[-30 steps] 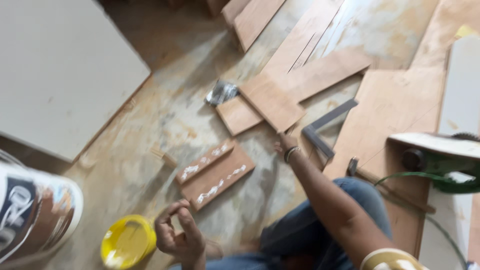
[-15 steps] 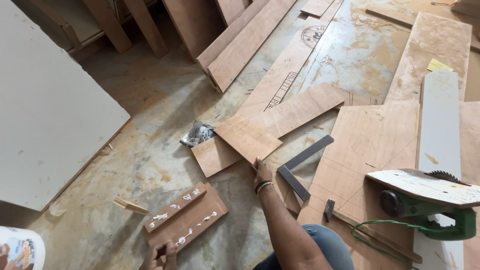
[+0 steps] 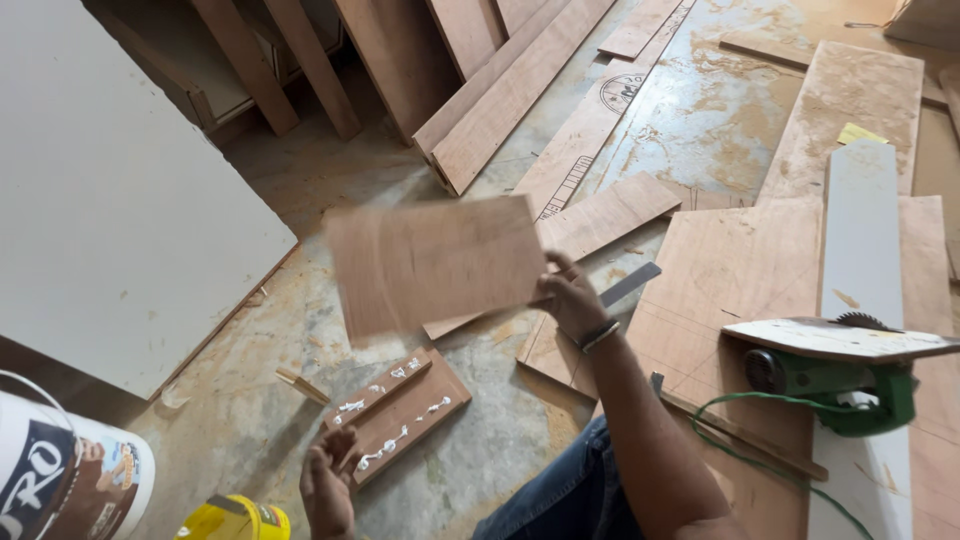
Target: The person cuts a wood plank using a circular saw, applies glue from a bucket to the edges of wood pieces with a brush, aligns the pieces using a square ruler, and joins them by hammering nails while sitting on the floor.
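Left hand (image 3: 328, 487): down by my knee, fingers loosely curled and holding nothing, fingertips right at the near edge of the glued blocks.
Yellow lid (image 3: 236, 520): bottom edge of my view, just left of that hand.
Bucket (image 3: 62, 480): bottom-left corner, white with a dark label, only partly in view.
Glued blocks (image 3: 400, 412): two small wood pieces flat on the floor, side by side and touching, white blobs of glue along their tops.
Wood scrap (image 3: 300, 385): little stick lying on the floor just left of the blocks.
Right hand (image 3: 572, 302): arm stretched out over my jeans, fingers clamped on the right edge of the plywood piece, band on the wrist.
Plywood piece (image 3: 435, 262): roughly rectangular brown board, up off the floor in my right hand, above and beyond the glued blocks; blurry, so can't make out the surface much.
Metal square (image 3: 630, 284): on the floor just right of my right hand, partly hidden behind it.
Circular saw (image 3: 835, 375): green body with a green cord, sitting on the big plywood sheet to my right.
White panel (image 3: 120, 190): big sheet on the left.
Planks (image 3: 500, 95): long boards lying at an angle further back.
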